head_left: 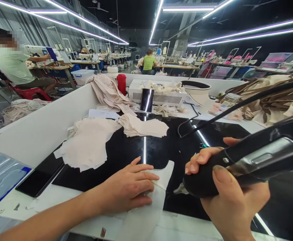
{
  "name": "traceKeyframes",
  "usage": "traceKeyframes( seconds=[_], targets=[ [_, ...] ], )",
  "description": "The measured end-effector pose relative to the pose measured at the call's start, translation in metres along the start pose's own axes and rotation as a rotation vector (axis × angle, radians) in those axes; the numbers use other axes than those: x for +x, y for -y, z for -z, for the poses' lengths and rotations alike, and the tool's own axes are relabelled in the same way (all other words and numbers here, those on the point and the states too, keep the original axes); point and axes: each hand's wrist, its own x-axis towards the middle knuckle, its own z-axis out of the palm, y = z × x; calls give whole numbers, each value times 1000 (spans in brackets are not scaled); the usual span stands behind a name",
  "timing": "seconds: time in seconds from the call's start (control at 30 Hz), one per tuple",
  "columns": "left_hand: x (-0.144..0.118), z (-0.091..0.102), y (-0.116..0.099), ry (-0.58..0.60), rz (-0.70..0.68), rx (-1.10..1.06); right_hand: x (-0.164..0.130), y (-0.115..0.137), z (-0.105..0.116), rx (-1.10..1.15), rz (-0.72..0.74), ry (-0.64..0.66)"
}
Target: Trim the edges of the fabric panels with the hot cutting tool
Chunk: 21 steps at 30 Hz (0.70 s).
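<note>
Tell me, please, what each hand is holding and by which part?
The right hand grips a black handheld tool by its front end; the left hand holds nothing, pressing flat on a fabric piece.

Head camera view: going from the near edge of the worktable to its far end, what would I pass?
Left hand pressing a pale fabric piece → stack of beige cut fabric → shiny black cylinder → white vented box → red cylindrical container.

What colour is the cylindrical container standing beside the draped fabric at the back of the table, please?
The container is red, seen in the head view.
</note>
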Motion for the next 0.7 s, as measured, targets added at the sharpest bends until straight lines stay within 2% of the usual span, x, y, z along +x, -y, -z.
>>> traceKeyframes(
  seconds=[0.7],
  targets=[
    [0,0,-1,-19,-5,8,1,1,-3,12,-2,5]
  ],
)
